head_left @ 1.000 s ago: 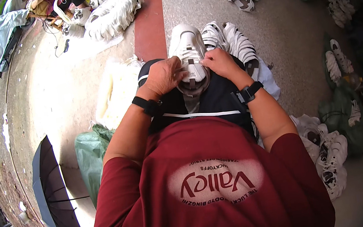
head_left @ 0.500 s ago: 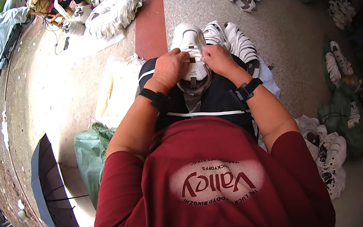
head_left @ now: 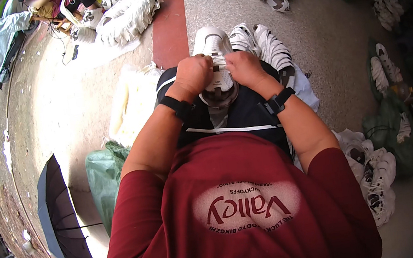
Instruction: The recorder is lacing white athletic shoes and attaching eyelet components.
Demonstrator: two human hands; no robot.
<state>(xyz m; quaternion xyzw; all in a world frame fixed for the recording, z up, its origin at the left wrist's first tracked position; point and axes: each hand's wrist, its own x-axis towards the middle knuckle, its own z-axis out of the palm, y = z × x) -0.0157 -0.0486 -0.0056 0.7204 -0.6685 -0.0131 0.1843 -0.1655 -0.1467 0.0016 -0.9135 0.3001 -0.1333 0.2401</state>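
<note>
In the head view, the bare left hand and bare right hand are holding fingers curled inward over a grey-collared white mesh sneaker; whether they are clamping anything, I cannot tell. The sneaker is sitting between navy-trousered knees, toe far.

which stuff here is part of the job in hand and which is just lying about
In the job:
white shoe between the hands
left hand, at its left side
right hand, at its right side

Lying about, it seems:
open dark umbrella on the left
green bag beside it
shoe pile at lower right, untouched, perhaps for similar work
</note>
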